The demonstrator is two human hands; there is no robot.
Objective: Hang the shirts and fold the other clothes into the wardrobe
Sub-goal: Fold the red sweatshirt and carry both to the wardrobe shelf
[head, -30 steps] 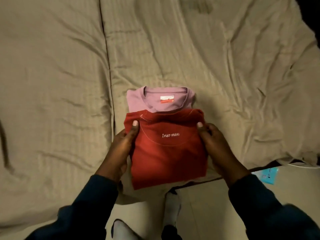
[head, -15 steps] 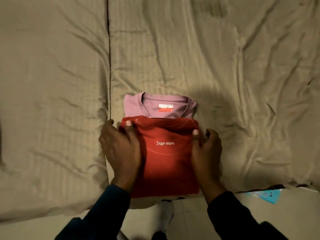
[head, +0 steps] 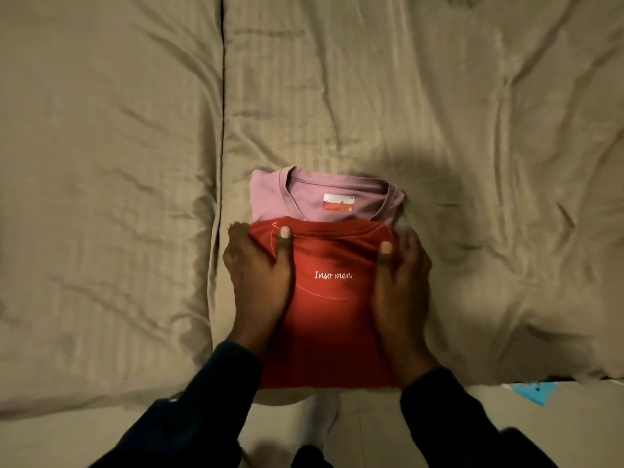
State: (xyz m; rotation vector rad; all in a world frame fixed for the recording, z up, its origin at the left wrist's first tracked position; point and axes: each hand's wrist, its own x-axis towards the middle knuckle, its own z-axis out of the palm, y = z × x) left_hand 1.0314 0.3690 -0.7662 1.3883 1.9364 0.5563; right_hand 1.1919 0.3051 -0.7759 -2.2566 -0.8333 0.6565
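At the bed's (head: 101,197) near edge, the left hand (head: 258,275) and right hand (head: 400,282) grip the sides of a folded red shirt (head: 332,319) reading "Inso men", thumbs on top. It overlaps a folded pink shirt (head: 270,194); its neck label (head: 337,203) is unreadable.

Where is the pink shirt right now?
In the head view the pink shirt lies folded mid-frame on the bed sheet, its near part under the red shirt, which both hands hold by its sides.
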